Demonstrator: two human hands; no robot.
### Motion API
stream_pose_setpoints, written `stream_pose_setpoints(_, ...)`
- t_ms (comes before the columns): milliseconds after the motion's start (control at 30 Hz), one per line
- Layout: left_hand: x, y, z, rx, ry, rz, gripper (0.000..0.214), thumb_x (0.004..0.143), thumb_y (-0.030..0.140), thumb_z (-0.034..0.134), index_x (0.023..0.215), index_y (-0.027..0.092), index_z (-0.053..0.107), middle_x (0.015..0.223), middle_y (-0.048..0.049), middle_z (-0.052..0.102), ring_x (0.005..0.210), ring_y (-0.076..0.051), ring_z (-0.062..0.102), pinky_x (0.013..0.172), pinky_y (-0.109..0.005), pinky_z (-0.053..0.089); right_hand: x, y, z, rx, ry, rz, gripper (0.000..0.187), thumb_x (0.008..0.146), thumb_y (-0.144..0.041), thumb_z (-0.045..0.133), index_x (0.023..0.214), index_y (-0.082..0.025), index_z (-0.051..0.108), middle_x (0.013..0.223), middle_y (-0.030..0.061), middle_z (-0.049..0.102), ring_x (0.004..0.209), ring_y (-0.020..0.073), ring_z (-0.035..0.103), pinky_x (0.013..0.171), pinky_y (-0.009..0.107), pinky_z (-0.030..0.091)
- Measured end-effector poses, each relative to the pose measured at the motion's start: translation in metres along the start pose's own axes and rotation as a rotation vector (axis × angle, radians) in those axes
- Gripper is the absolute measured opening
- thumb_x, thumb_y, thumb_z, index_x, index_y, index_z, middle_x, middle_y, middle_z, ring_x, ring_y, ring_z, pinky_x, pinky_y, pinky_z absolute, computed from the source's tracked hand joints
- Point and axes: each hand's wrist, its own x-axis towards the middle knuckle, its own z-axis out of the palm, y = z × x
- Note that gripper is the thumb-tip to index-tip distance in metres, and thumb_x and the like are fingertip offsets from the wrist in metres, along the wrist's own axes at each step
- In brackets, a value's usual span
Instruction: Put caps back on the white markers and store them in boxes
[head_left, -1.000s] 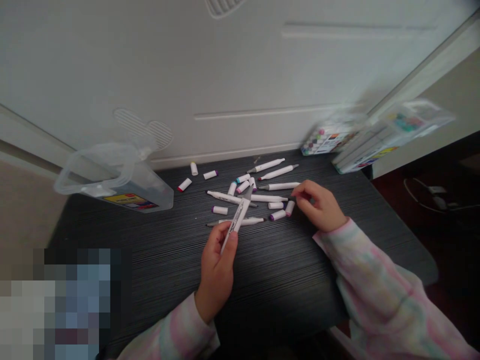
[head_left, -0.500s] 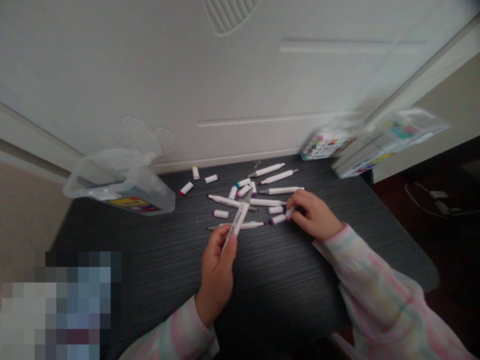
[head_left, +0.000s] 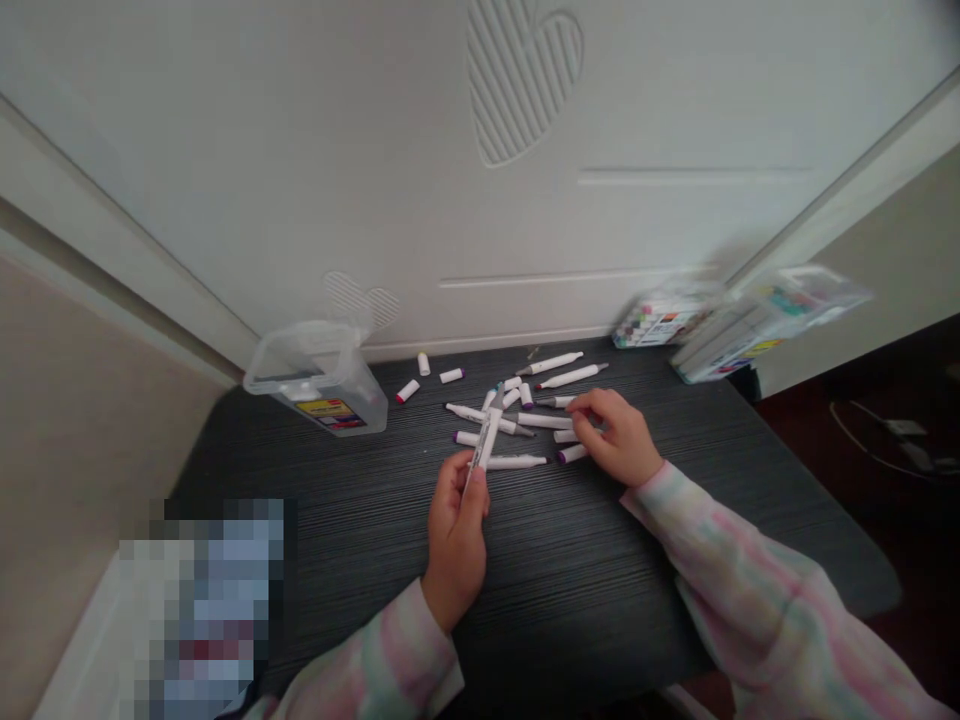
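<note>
Seven markers (head_left: 486,440) are in view, one held and six on the single bench (head_left: 360,560). At least ten loose caps (head_left: 407,391) show (overlaps and fingers (head_left: 587,403) may hide more). Two hands, one tub (head_left: 367,395) and two cases (head_left: 660,327) (head_left: 757,322) complete the count.

Single head-worn view from above, forward and down over hands (head_left: 459,535) and tabletop (head_left: 345,545).

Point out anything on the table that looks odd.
Markers lie uncapped at mixed angles on the table, with loose caps strewn among and beside them, which looks untidy. The marker in the left hand also has a bare grey end. No spill or damage shows.
</note>
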Motion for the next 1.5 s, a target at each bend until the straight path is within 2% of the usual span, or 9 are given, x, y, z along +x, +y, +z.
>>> stream_pose_setpoints(233, 0.015, 0.010, -0.019, -0.051, 0.140, 0.097, 0.024, 0.081, 0.038, 0.052, 0.094, 0.017, 0.049, 0.057, 0.0067, 0.042, 0.053, -0.008, 0.039, 0.054, -0.022, 0.033, 0.034, -0.039, 0.005, 0.014, -0.027, -0.009, 0.014, 0.080, -0.019, 0.044, 0.080, -0.018, 0.058, 0.067, 0.0031, 0.061, 0.064, 0.0163, 0.053, 0.065, 0.029, 0.040)
stream_pose_setpoints(433, 0.016, 0.012, -0.027, -0.170, 0.176, 0.111, 0.023, 0.079, 0.035, 0.056, 0.094, 0.019, 0.049, 0.057, 0.0070, 0.044, 0.051, -0.007, 0.039, 0.053, -0.021, 0.032, 0.083, -0.059, 0.019, -0.016, -0.320, -0.107, 0.015, 0.080, -0.021, 0.049, 0.083, -0.017, 0.063, 0.077, 0.0026, 0.065, 0.067, 0.0135, 0.056, 0.065, 0.026, 0.039)
stream_pose_setpoints(567, 0.020, 0.018, -0.029, -0.324, 0.110, 0.032, 0.020, 0.076, 0.025, 0.058, 0.091, 0.019, 0.048, 0.062, 0.0061, 0.049, 0.051, -0.007, 0.041, 0.052, -0.020, 0.033, 0.118, -0.058, 0.045, -0.070, -0.464, -0.149, 0.020, 0.084, -0.023, 0.049, 0.098, -0.015, 0.061, 0.086, 0.0050, 0.065, 0.074, 0.0143, 0.058, 0.070, 0.028, 0.043)
stream_pose_setpoints(633, 0.024, 0.024, -0.032, -0.421, 0.040, -0.050, 0.018, 0.074, 0.022, 0.057, 0.088, 0.018, 0.048, 0.065, 0.0041, 0.052, 0.052, -0.007, 0.044, 0.052, -0.021, 0.035, 0.131, -0.057, 0.061, -0.089, -0.530, -0.178, 0.025, 0.086, -0.029, 0.049, 0.104, -0.014, 0.057, 0.093, 0.0048, 0.062, 0.081, 0.0147, 0.059, 0.076, 0.034, 0.046)
stream_pose_setpoints(833, 0.032, 0.035, -0.041, -0.670, -0.097, -0.244, 0.014, 0.068, 0.012, 0.054, 0.080, 0.016, 0.048, 0.071, -0.0007, 0.057, 0.059, -0.009, 0.052, 0.060, -0.024, 0.043, 0.145, -0.060, 0.099, -0.161, -0.636, -0.221, 0.031, 0.086, -0.031, 0.049, 0.114, -0.016, 0.052, 0.115, 0.0084, 0.055, 0.099, 0.0195, 0.056, 0.084, 0.042, 0.047)
stream_pose_setpoints(1000, 0.034, 0.032, -0.043, -0.785, -0.117, -0.305, 0.012, 0.068, 0.009, 0.052, 0.077, 0.016, 0.049, 0.071, -0.0015, 0.057, 0.060, -0.010, 0.054, 0.062, -0.024, 0.044, 0.144, -0.059, 0.112, -0.201, -0.676, -0.215, 0.030, 0.087, -0.031, 0.049, 0.113, -0.016, 0.052, 0.115, 0.0084, 0.054, 0.099, 0.0193, 0.056, 0.084, 0.041, 0.047)
stream_pose_setpoints(1233, 0.036, 0.029, -0.044, -0.828, -0.113, -0.323, 0.013, 0.066, 0.008, 0.050, 0.076, 0.016, 0.049, 0.068, -0.0021, 0.057, 0.059, -0.011, 0.053, 0.059, -0.025, 0.043, 0.146, -0.060, 0.117, -0.154, -0.675, -0.125, 0.027, 0.087, -0.030, 0.049, 0.109, -0.016, 0.054, 0.113, 0.0079, 0.056, 0.096, 0.0179, 0.056, 0.082, 0.039, 0.048)
stream_pose_setpoints(1367, 0.035, 0.028, -0.044, -0.819, -0.122, -0.315, 0.013, 0.065, 0.008, 0.051, 0.076, 0.016, 0.049, 0.066, -0.0017, 0.056, 0.057, -0.011, 0.052, 0.059, -0.025, 0.042, 0.148, -0.061, 0.114, -0.021, -0.607, -0.018, 0.027, 0.086, -0.030, 0.050, 0.109, -0.015, 0.054, 0.111, 0.0076, 0.056, 0.095, 0.0177, 0.057, 0.080, 0.039, 0.048)
stream_pose_setpoints(1500, 0.034, 0.027, -0.042, -0.780, -0.126, -0.307, 0.015, 0.064, 0.009, 0.051, 0.077, 0.016, 0.048, 0.065, -0.0011, 0.055, 0.057, -0.011, 0.051, 0.059, -0.025, 0.041, 0.150, -0.062, 0.098, 0.195, -0.463, 0.147, 0.026, 0.085, -0.030, 0.051, 0.106, -0.013, 0.054, 0.103, 0.0062, 0.058, 0.087, 0.0161, 0.058, 0.075, 0.036, 0.050)
